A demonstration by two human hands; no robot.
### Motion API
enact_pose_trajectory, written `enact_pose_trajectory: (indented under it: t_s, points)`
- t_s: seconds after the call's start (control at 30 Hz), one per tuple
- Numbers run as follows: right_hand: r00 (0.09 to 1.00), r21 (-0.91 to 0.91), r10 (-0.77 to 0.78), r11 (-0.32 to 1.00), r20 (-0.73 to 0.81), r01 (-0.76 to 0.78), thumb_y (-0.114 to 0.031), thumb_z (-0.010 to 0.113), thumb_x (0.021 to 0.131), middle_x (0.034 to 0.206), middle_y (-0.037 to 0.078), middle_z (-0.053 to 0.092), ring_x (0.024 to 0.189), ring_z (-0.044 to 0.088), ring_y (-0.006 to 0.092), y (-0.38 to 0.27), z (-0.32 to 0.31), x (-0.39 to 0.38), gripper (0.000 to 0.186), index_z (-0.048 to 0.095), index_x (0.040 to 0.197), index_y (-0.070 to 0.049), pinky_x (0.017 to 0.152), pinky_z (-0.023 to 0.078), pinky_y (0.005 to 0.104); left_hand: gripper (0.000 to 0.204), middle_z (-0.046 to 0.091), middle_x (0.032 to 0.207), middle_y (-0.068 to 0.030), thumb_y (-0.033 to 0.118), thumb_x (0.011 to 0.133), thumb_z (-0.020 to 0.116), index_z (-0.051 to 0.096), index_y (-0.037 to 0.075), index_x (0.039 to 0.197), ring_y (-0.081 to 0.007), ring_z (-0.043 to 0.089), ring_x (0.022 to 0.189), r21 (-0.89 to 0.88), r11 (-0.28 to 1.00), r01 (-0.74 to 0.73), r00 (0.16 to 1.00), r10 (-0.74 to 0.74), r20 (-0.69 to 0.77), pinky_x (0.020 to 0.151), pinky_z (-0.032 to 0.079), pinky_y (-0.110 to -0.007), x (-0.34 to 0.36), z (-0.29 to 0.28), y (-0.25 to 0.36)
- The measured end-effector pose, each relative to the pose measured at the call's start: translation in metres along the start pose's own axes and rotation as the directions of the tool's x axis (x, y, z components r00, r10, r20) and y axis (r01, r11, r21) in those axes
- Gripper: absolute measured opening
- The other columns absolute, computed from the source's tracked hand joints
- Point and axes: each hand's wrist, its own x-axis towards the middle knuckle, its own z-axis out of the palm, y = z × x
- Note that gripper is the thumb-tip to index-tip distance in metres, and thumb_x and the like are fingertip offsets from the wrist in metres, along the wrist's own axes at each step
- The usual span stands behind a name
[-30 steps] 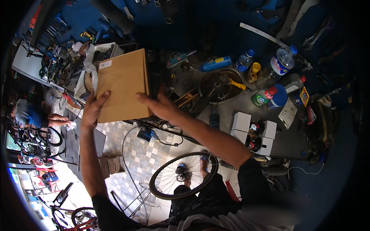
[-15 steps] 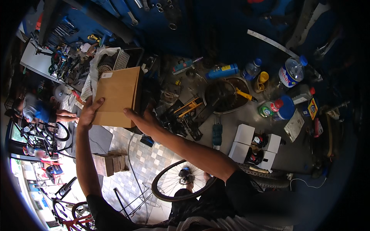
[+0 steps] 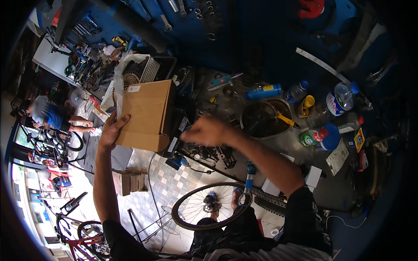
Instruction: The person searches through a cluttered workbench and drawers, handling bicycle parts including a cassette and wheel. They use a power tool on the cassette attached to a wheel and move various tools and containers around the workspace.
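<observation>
A brown cardboard box (image 3: 146, 113) with a small white label stands tilted over the left part of the bench. My left hand (image 3: 114, 130) grips its near left edge, thumb on the front face. Clear of the box, to its right, my right hand (image 3: 209, 130) is smeared by motion, so its fingers cannot be made out. Between that hand and the cardboard box is a dark box (image 3: 174, 141) with white labels, partly hidden. Behind the cardboard box, a white basket (image 3: 150, 70) holds a sprocket cassette (image 3: 130, 80).
Right of my hands are a basin (image 3: 248, 126), a blue bottle (image 3: 264, 91), a large clear bottle (image 3: 342, 98) and white boxes (image 3: 312, 177). A spoked wheel (image 3: 191, 204) rests by my legs. A wooden crate (image 3: 130, 182) stands on the floor. At left is another person (image 3: 48, 113) near bicycles.
My right hand has let go of the cardboard box and moved right. The dark labelled box has come into sight. My left hand keeps its hold while the whole view has shifted.
</observation>
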Motion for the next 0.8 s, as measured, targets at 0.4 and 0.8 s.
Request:
enact_pose_trajectory:
  t_s: [0.4, 0.8]
  points:
    - [0.788, -0.068, 0.193, 0.956, -0.584, -0.285, -0.043, 0.073, 0.096, 0.117, 0.026, 0.075, 0.114, 0.071, 0.0451, 0.064, -0.053, 0.138, 0.091, 0.026, 0.161, 0.001, 0.104, 0.054, 0.0519, 0.082, 0.066, 0.128, -0.0172, 0.034, 0.094, 0.080, 0.039, -0.009, 0.151, -0.0218, 0.071, 0.106, -0.047, 0.998, 0.029, 0.999, -0.028, 0.018, 0.086, 0.059, -0.033, 0.013, -0.005, -0.009]
    - [0.730, -0.048, 0.203, 0.950, -0.653, -0.307, -0.018, 0.078, 0.089, 0.134, 0.027, 0.067, 0.121, 0.068, 0.0435, 0.089, -0.046, 0.177, 0.088, 0.029, 0.161, -0.003, 0.106, 0.055, 0.0483, 0.072, 0.066, 0.128, -0.0172, 0.028, 0.098, 0.077, 0.041, -0.008, 0.150, -0.0215, 0.072, 0.106, -0.068, 0.996, 0.066, 0.997, -0.069, -0.042, 0.085, 0.060, -0.033, 0.011, -0.015, -0.022]
